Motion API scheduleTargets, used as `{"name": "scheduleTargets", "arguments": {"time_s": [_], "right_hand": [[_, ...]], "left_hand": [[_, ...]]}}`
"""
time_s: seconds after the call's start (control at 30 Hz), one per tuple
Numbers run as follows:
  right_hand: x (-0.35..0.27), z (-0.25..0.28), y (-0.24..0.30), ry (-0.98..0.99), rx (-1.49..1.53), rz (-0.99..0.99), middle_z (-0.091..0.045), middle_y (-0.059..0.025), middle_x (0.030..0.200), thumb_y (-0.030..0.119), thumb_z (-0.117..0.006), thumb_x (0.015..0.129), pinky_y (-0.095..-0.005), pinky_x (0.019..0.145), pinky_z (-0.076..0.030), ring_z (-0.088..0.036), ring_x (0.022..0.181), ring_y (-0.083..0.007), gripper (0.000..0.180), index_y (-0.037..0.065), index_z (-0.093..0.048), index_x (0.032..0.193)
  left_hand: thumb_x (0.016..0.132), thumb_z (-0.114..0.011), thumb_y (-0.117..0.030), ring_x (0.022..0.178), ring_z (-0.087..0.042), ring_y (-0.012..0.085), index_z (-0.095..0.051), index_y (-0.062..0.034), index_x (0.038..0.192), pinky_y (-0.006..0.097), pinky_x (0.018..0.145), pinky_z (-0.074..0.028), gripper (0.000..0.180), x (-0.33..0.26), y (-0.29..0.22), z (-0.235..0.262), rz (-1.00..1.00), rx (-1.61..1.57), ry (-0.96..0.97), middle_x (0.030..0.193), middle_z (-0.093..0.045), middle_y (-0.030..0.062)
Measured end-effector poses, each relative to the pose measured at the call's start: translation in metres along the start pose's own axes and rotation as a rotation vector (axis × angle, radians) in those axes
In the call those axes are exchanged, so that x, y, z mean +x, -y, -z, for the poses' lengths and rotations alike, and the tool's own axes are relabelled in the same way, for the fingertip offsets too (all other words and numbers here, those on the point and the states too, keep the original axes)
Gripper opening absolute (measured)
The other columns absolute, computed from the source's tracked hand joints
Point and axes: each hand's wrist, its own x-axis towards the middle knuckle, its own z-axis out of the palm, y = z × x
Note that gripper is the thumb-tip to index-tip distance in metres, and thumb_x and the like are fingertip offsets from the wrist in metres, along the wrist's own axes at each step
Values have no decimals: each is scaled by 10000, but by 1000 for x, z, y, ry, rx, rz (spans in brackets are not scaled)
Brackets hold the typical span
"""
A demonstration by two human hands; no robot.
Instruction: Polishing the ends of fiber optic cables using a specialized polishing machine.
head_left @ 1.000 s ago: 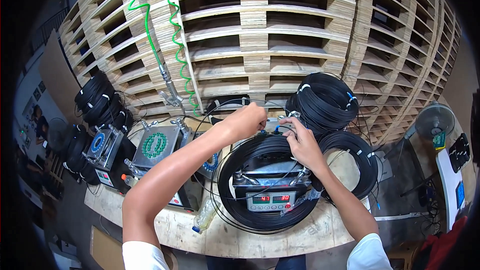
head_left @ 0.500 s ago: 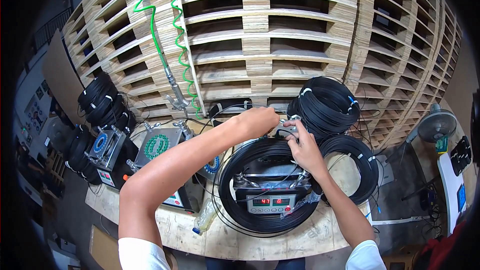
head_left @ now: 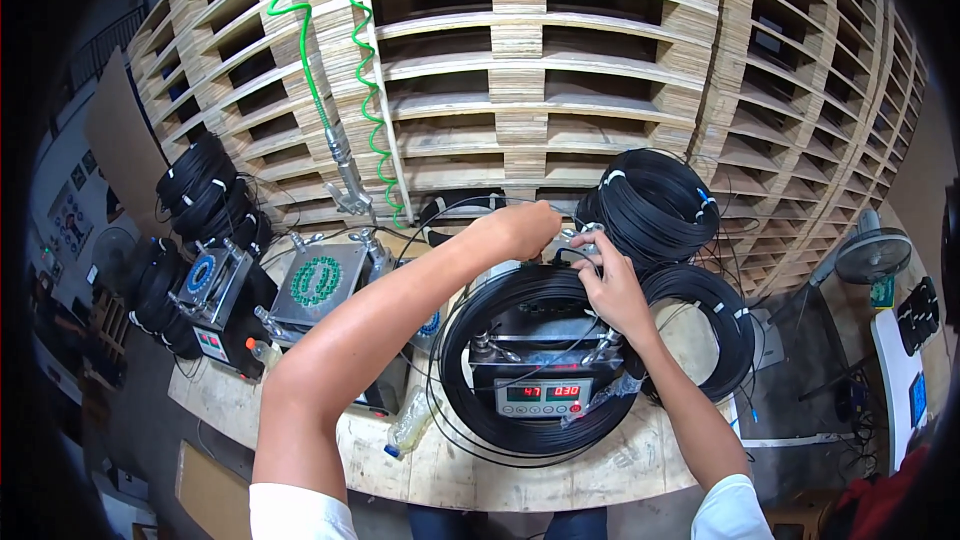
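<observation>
A polishing-type machine (head_left: 545, 385) with a lit red display sits inside a large coil of black cable (head_left: 470, 430) on the bench. Across its back edge reach both my hands. My left hand (head_left: 525, 230) is closed, knuckles up, beside a metal clamp knob (head_left: 572, 238); whatever its fingers grip is hidden. Close by on the right, my right hand (head_left: 612, 285) is bent in a pinch around a short black cable end (head_left: 570, 254) that loops at the machine's back. Wing-nut clamps (head_left: 607, 342) stand at the machine's front corners.
Upright coils of black cable (head_left: 655, 215) stand behind right, with a flat coil (head_left: 735, 340) below them. A similar machine (head_left: 325, 290) with a ring of green parts is at left. A plastic bottle (head_left: 408, 425) lies near the front edge. Pallets (head_left: 520, 30) rise behind.
The right part of the display has changed and now shows more lit digits. My left forearm has shifted slightly right and down; both hands stay at the machine's back edge.
</observation>
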Motion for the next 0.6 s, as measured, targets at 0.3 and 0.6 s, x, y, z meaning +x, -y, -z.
{"name": "scheduleTargets", "arguments": {"time_s": [0.3, 0.6], "right_hand": [[1, 18, -2, 111, 65, 0, -682, -113, 1059, 128, -598, 977, -298, 861, -509, -673, 983, -186, 295, 16, -576, 1249], [39, 55, 2, 282, 226, -211, -633, -117, 934, 337, -461, 1078, -284, 676, -587, -684, 786, -157, 411, 77, -469, 1396]], "left_hand": [[1061, -453, -347, 915, -661, 434, -662, 30, 1103, 469, 792, -498, 434, -25, -3, -47, 149, -641, -424, 921, -686, 275], [1035, -344, -308, 1087, -597, 487, -604, 33, 1118, 503, 961, -464, 437, -20, 6, -60, 222, -645, -414, 1122, -642, 318]]}}
